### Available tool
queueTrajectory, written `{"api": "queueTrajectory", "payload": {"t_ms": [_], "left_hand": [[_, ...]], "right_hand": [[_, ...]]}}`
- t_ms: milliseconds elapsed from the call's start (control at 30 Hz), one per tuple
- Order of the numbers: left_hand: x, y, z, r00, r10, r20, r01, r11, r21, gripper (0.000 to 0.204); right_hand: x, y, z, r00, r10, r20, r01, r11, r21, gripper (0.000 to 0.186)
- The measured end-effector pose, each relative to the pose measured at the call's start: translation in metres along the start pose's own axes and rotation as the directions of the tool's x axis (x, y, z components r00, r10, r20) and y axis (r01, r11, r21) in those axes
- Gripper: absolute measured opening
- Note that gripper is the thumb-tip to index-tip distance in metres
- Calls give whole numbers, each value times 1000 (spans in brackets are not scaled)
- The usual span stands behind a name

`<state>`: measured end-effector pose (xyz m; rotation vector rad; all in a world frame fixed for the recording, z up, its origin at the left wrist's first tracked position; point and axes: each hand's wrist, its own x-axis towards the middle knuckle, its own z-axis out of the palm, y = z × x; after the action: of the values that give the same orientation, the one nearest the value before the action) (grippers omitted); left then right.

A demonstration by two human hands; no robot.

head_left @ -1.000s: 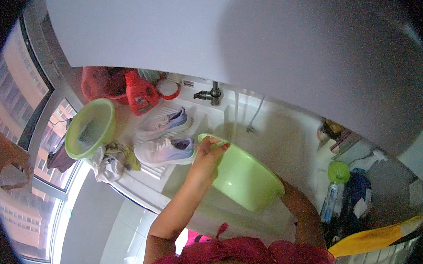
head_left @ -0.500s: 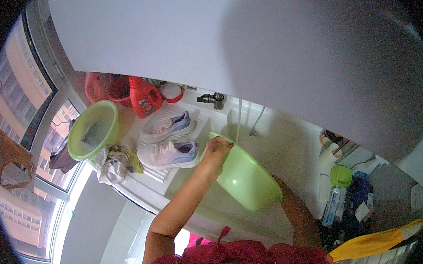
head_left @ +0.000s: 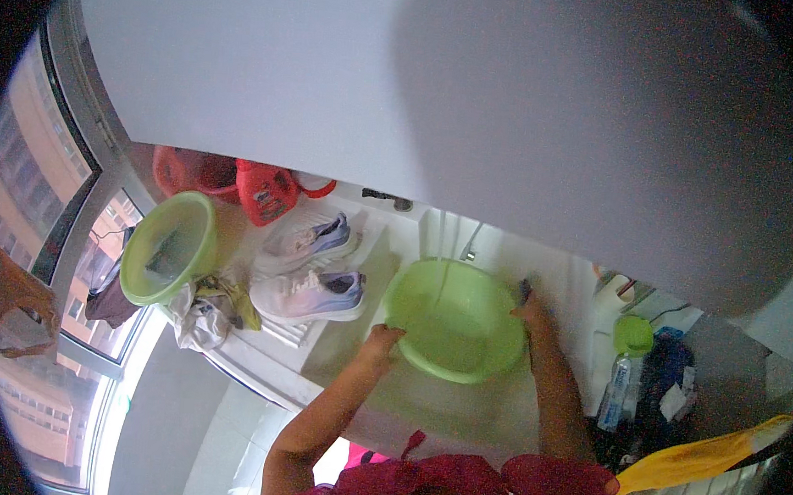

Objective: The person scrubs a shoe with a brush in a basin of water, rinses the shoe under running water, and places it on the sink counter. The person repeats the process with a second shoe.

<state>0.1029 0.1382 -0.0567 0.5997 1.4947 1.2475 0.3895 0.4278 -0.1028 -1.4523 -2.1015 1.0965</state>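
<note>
Nearest the body, the left hand (head_left: 383, 337) grips the near-left rim of a light green basin (head_left: 456, 320), fingers curled over its edge. The right hand (head_left: 530, 307) holds the opposite rim on the right side, so both hands clasp the basin between them. The basin sits in the white sink (head_left: 506, 255), under the tap (head_left: 470, 245) at the sink's far edge. On the ribbed counter (head_left: 294, 332) left of the sink lie two pale sneakers (head_left: 310, 295) side by side. At the counter's left edge a second green basin (head_left: 168, 246) stands above crumpled cloths (head_left: 209, 303). Against the far wall stands a red detergent jug (head_left: 267, 192).
</note>
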Motion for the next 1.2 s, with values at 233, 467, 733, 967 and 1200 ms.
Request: {"api": "queueTrajectory", "payload": {"t_ms": [233,467,733,967,1200], "left_hand": [[45,-86,-32,985,-172,12,170,980,107,47],[18,-40,-10,919,-393,16,321,726,-608,38],[6,-35,-12,907,-420,-41,274,660,-699,37],[12,-61,-15,999,38,32,-27,957,-290,36],[39,-68,-6,966,-248,68,210,609,-765,34]], "right_hand": [[10,26,13,998,1,-59,-2,1000,-10,69],[47,30,-6,976,-158,-151,158,987,-9,59],[58,-95,-51,969,-1,-245,99,916,388,54],[79,-127,-86,925,-316,-210,320,947,-15,66],[105,-148,-88,848,-528,-56,286,543,-789,65]]}}
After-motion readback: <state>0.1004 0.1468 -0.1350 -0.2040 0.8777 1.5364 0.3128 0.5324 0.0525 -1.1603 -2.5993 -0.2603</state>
